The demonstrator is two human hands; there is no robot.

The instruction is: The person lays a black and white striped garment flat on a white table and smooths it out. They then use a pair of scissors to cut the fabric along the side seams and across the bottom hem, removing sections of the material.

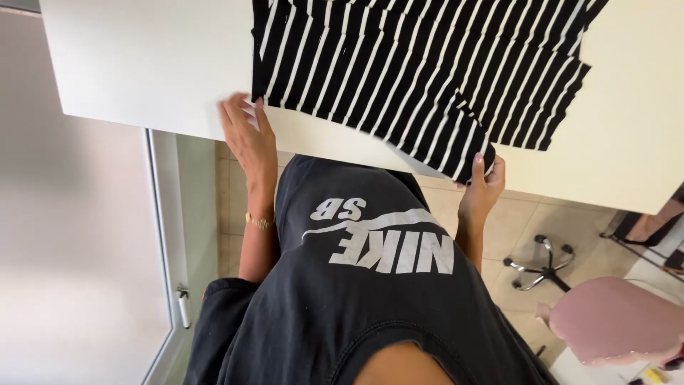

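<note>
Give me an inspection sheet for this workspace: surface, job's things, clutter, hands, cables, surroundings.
Surface: white table, bare apart from the garment.
Job's things: black-and-white striped shirt lying spread on the table, one corner hanging over the near edge.
Clutter: nothing seen.
Hands: left hand flat at the table edge, fingers touching the shirt's corner; right hand pinching the overhanging corner.
Cables: nothing seen.
Surroundings: tiled floor, pink chair with a chrome wheeled base, window frame with a handle.

A home room, likely a study corner — white table (142,64), pink swivel chair (613,321), tiled floor (513,221), glass door (171,235) beside.
</note>
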